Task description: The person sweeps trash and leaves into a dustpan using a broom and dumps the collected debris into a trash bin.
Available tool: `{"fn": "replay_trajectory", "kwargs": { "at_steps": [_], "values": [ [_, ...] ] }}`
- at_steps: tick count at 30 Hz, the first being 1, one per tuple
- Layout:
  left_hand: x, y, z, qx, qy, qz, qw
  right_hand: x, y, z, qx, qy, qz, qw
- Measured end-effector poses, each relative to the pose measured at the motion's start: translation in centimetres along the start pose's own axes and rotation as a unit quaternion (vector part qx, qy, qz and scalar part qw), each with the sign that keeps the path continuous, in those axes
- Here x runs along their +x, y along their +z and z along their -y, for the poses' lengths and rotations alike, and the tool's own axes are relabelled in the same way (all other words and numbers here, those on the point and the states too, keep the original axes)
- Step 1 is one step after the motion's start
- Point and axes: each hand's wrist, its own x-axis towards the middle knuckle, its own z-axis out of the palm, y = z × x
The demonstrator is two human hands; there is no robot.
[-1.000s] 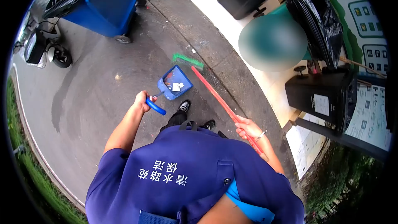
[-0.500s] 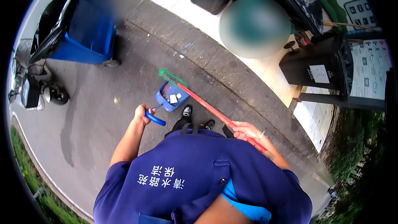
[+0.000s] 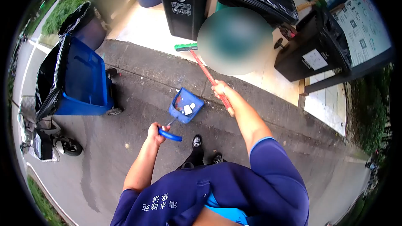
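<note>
My left hand (image 3: pixel 155 134) is closed on the curved blue handle of a long-handled dustpan (image 3: pixel 197 99). The blue pan is just above or on the pavement in front of my feet, and inside it lie a few white pieces and some small reddish bits. My right hand (image 3: pixel 221 88), arm stretched forward, grips the red stick of a broom (image 3: pixel 205 69). Its green-bristled head (image 3: pixel 186 47) reaches out past the dustpan, over the edge of the pale tiled strip by the bins. Whether the bristles touch the ground I cannot tell.
A blue wheeled bin (image 3: pixel 86 75) lined with black plastic stands left, with a scooter (image 3: pixel 63 144) nearby. Ahead are a black bin (image 3: pixel 186 8) and a blurred green round shape (image 3: pixel 234 39). Another black bin (image 3: pixel 312 50) is at right, beside a notice board (image 3: pixel 366 27).
My right arm has stretched forward, carrying the broom head away from the dustpan toward the tiled strip. The view has shifted, showing more of the bins. My left hand still holds the dustpan.
</note>
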Motion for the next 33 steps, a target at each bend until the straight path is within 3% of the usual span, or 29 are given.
{"fn": "replay_trajectory", "kwargs": {
  "at_steps": [2,4,6,9,11,14,16,20,24,27,28,29,32,33],
  "values": [
    [1.1,2.9,-0.1,0.011,-0.010,0.016,1.000,-0.4,0.2,-1.8,0.060,0.026,-0.033,0.997],
    [2.1,5.6,-0.2,0.018,0.001,0.011,1.000,-1.2,-0.3,-6.4,0.003,0.054,0.004,0.999],
    [4.8,6.2,-1.1,0.033,-0.023,0.029,0.999,-8.0,-0.9,-9.4,-0.047,0.057,0.011,0.997],
    [5.3,8.8,-1.1,0.027,0.029,-0.014,0.999,-18.6,-4.3,-11.2,0.075,0.030,0.104,0.991],
    [4.9,9.8,-0.7,0.060,0.058,-0.004,0.996,-24.4,-6.9,-10.5,0.142,0.130,0.099,0.976],
    [4.2,10.4,0.5,0.063,0.063,-0.006,0.996,-28.5,-8.1,-11.1,0.183,0.124,0.047,0.974],
    [3.8,10.3,1.3,0.063,0.029,-0.017,0.997,-28.2,-9.0,-13.3,0.214,0.124,0.018,0.969],
    [3.2,9.6,2.9,0.078,0.013,-0.005,0.997,-24.5,-12.4,-16.5,0.260,0.109,-0.139,0.949],
    [2.1,11.2,5.1,0.098,-0.011,0.008,0.995,-19.2,-15.8,-19.4,0.226,0.153,-0.169,0.947],
    [2.6,13.2,7.0,0.132,-0.006,-0.003,0.991,-19.9,-13.0,-20.7,0.278,0.162,-0.088,0.943],
    [3.5,13.5,7.3,0.139,-0.018,0.006,0.990,-20.5,-11.4,-21.7,0.352,0.192,-0.046,0.915],
    [3.8,14.1,8.0,0.148,-0.021,-0.016,0.989,-23.1,-10.0,-18.8,0.287,0.184,-0.036,0.939],
    [3.6,15.8,9.2,0.127,-0.018,0.002,0.992,-27.3,-11.7,-14.4,0.274,0.148,0.007,0.950],
    [3.7,16.0,9.0,0.138,-0.010,0.001,0.990,-27.9,-13.3,-13.8,0.401,0.166,0.073,0.898]
  ]
}}
